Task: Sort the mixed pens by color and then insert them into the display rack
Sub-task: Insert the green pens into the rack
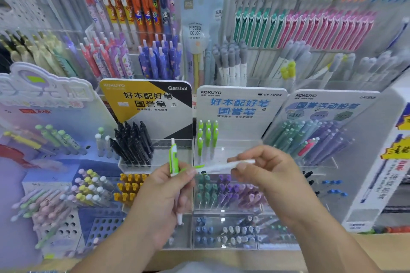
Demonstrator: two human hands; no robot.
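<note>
My left hand [165, 195] grips an upright white pen with a lime green clip [173, 156], its tip pointing down below my fingers. My right hand [268, 175] pinches a second white pen with a green clip [224, 166], held nearly level and blurred, its clip end close to my left fingers. Right behind them stands the clear display rack [228, 146] under the white and blue Kokuyo card, with several matching green and white pens [207, 136] standing in its left holes.
A rack of black pens [133, 144] stands to the left. To the right is a rack of teal and purple pens [315, 137]. Below my hands are trays of yellow, teal, purple and blue pens [221, 193]. More pen displays fill the shelves behind.
</note>
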